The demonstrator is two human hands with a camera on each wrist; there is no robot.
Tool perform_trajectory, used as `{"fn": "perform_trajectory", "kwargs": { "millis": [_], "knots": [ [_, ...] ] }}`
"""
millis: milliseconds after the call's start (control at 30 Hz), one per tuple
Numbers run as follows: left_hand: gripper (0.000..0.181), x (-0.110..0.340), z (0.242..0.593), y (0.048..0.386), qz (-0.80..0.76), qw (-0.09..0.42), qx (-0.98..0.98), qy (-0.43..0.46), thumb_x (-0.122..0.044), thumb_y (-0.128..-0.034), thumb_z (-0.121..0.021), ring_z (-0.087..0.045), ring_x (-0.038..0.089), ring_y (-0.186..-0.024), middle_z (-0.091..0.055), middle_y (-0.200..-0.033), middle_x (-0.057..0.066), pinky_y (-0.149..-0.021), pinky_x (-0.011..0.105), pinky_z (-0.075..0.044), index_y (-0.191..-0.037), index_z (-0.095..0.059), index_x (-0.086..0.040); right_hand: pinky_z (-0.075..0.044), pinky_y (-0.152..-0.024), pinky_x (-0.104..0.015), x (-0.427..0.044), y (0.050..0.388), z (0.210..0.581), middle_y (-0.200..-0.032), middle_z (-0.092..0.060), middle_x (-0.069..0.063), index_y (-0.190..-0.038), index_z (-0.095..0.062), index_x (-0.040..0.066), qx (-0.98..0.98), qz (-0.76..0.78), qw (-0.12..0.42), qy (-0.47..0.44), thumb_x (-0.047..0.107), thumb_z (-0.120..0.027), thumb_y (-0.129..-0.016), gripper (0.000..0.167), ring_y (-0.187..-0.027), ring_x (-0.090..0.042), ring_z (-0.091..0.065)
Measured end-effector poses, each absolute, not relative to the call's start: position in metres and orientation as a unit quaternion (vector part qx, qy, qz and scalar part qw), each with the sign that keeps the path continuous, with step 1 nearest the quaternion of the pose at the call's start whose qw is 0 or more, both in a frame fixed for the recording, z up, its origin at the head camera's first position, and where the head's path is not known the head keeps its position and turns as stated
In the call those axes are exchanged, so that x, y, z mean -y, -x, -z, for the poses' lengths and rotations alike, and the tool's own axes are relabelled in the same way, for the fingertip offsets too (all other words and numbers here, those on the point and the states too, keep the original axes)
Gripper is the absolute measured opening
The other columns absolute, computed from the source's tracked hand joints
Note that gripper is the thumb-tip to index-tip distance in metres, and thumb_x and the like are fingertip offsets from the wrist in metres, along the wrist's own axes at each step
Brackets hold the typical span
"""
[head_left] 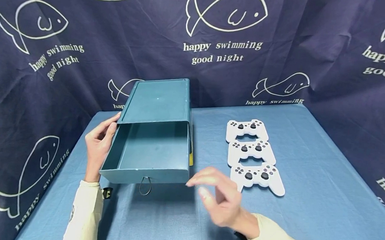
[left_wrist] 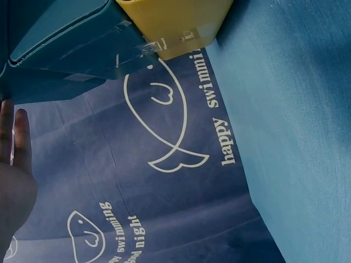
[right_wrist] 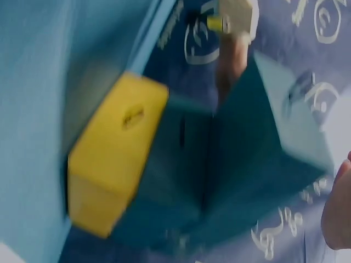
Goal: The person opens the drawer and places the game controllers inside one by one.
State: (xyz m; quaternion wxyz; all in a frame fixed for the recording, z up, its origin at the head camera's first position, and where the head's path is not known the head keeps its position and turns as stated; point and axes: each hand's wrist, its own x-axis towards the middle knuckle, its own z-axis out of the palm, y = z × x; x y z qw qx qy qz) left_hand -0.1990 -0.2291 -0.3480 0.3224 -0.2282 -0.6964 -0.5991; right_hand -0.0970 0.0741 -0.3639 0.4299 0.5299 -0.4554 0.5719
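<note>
A teal drawer box (head_left: 160,98) stands on the table at centre left, its drawer (head_left: 153,147) pulled out toward me. No objects show inside the drawer, and a thin wire loop (head_left: 145,188) hangs from its front. My left hand (head_left: 99,142) rests against the box's left side, fingers extended; its fingertips (left_wrist: 21,118) touch near the box's edge in the left wrist view. Off the drawer's front right corner, my right hand (head_left: 220,197) hovers with loosely bent fingers, holding nothing. The right wrist view is blurred.
Three white game controllers (head_left: 256,177) lie in a column on the blue tablecloth (head_left: 327,176), right of the box. A yellow block (right_wrist: 118,148) sits under the box. Dark blue fish-print cloth (head_left: 216,76) hangs behind and at both sides.
</note>
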Motion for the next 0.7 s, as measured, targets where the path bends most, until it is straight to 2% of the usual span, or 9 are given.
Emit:
{"fn": "perform_trajectory", "kwargs": {
  "millis": [100,200,300,467,600,700],
  "knots": [
    [0.030,0.232,0.352,0.203,0.601,0.321,0.696,0.227,0.015,-0.1001,-0.055,-0.067,0.004,-0.085,-0.075,-0.118,0.008,-0.072,0.018,-0.049,-0.127,-0.066,0.013,-0.055,-0.074,-0.033,-0.091,0.110,0.364,-0.086,-0.069,-0.025,-0.093,-0.064,-0.020,0.449,-0.590,0.453,-0.494,-0.007,-0.055,-0.093,0.015,-0.076,-0.031,-0.064],
    [0.031,0.237,0.358,0.209,0.596,0.323,0.700,0.223,0.014,-0.1002,-0.055,-0.067,0.004,-0.085,-0.075,-0.118,0.007,-0.073,0.019,-0.049,-0.128,-0.067,0.010,-0.054,-0.079,-0.030,-0.111,0.123,0.366,-0.089,-0.071,-0.023,-0.093,-0.063,-0.023,0.463,-0.618,0.462,-0.436,-0.013,-0.051,-0.085,0.017,-0.081,-0.027,-0.064],
    [0.031,0.240,0.363,0.213,0.589,0.326,0.706,0.219,0.013,-0.1005,-0.057,-0.067,0.004,-0.084,-0.075,-0.119,0.007,-0.073,0.018,-0.048,-0.129,-0.068,0.008,-0.053,-0.078,-0.027,-0.135,0.138,0.366,-0.090,-0.072,-0.019,-0.095,-0.063,-0.025,0.490,-0.639,0.470,-0.362,-0.015,-0.051,-0.081,0.021,-0.084,-0.024,-0.067],
    [0.030,0.243,0.366,0.217,0.588,0.327,0.705,0.225,0.011,-0.1006,-0.058,-0.068,0.006,-0.088,-0.074,-0.123,0.011,-0.074,0.019,-0.049,-0.129,-0.068,0.008,-0.051,-0.082,-0.023,-0.181,0.165,0.367,-0.095,-0.072,-0.015,-0.106,-0.063,-0.024,0.583,-0.616,0.469,-0.246,-0.011,-0.059,-0.087,0.023,-0.090,-0.016,-0.068],
    [0.030,0.243,0.366,0.216,0.589,0.326,0.705,0.225,0.011,-0.1004,-0.059,-0.069,0.007,-0.090,-0.073,-0.123,0.011,-0.076,0.019,-0.050,-0.129,-0.068,0.009,-0.049,-0.083,-0.020,-0.207,0.174,0.368,-0.095,-0.068,-0.030,-0.112,-0.064,-0.021,0.679,-0.558,0.444,-0.173,-0.015,-0.060,-0.089,0.024,-0.091,-0.008,-0.065],
    [0.030,0.243,0.365,0.215,0.593,0.324,0.701,0.226,0.012,-0.1004,-0.058,-0.070,0.007,-0.093,-0.073,-0.124,0.012,-0.077,0.019,-0.050,-0.129,-0.068,0.009,-0.048,-0.081,-0.018,-0.222,0.178,0.368,-0.098,-0.064,-0.038,-0.115,-0.062,-0.022,0.731,-0.535,0.406,-0.120,-0.019,-0.060,-0.089,0.026,-0.090,-0.003,-0.062]
  ]
}}
